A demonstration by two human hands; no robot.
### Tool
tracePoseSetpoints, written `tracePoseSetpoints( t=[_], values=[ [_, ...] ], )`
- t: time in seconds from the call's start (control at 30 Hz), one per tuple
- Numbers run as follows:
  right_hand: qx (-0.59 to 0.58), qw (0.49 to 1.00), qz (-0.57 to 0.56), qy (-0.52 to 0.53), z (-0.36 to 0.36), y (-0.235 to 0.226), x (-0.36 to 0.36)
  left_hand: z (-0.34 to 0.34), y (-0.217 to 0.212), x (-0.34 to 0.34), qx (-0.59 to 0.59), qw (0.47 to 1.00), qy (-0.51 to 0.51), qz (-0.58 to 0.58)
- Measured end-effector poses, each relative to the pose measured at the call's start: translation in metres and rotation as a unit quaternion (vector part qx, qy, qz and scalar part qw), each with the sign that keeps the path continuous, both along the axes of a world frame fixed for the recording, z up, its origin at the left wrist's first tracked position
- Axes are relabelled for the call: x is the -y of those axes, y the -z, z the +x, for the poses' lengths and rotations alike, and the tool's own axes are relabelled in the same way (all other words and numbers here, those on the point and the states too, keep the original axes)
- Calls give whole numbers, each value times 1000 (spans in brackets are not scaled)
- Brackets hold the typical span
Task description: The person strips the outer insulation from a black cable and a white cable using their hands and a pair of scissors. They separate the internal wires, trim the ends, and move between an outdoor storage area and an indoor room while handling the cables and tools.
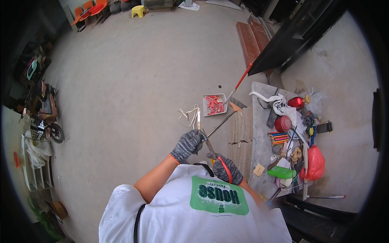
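Near the middle of the scene, just beyond the white shirt (162,214), the left gloved hand (187,145) has its fingers closed on a pale cord (198,115), whose loops reach toward the far side. The right gloved hand (234,171) is wrapped round a red-handled tool (225,168), its metal end at the left fingertips; whether it bites the cord cannot be told. The step appears to be working the cord's near end, calling for steady left fingers and a controlled right squeeze.
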State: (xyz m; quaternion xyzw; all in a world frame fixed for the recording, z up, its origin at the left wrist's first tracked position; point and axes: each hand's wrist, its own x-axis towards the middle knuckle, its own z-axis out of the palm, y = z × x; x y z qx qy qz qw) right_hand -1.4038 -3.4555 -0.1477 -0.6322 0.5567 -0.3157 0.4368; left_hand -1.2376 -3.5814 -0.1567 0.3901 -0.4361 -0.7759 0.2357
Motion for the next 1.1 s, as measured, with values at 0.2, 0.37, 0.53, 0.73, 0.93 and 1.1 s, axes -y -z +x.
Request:
tracePoseSetpoints(
  t=[0.2,0.37,0.53,0.73,0.93,1.1],
  values=[
    [360,874,320,56,-13,-28,3,-1,4,-6,29,999,-1,-28],
    [337,890,302,57,-12,-33,0,-3,-2,-4,70,994,22,-80],
    [170,966,188,60,3,-19,-1,-6,-4,-3,117,987,35,-107],
    [48,986,142,74,21,-11,1,-5,30,-6,192,926,13,-326],
    [188,970,146,40,6,-3,0,-8,30,-12,259,892,14,-369],
    [-66,990,-111,-56,-15,6,9,-14,26,-3,328,841,61,-427]
  ],
)
